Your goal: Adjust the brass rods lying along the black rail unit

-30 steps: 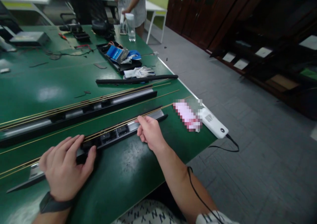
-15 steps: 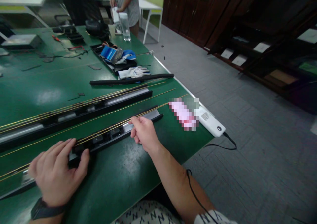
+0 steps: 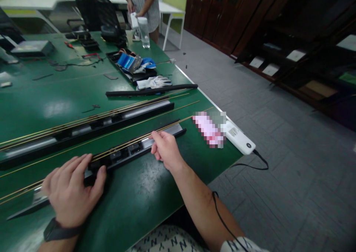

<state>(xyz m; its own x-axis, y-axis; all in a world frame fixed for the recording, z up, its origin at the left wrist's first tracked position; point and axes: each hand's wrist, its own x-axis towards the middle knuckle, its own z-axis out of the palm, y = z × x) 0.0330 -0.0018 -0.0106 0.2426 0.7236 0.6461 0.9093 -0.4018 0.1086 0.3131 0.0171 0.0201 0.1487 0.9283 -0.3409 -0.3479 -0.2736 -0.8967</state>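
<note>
Brass rods [image 3: 130, 142] are lying along the near black track [image 3: 122, 156] on the green desk [image 3: 139, 196]. My right hand [image 3: 166, 150] is pinching the rods near the track's right end, while my left hand [image 3: 71, 189] is pressing flat, fingers spread, over the track's left part. White gloves [image 3: 153, 82] are lying farther back.

glossy green table [image 3: 133, 203], brass-look rods [image 3: 133, 139], blk plastic rail [image 3: 122, 157]

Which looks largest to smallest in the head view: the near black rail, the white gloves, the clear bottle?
1. Near black rail, by far the longest.
2. White gloves.
3. Clear bottle, though it stands farther away, so this is unsure.
</note>
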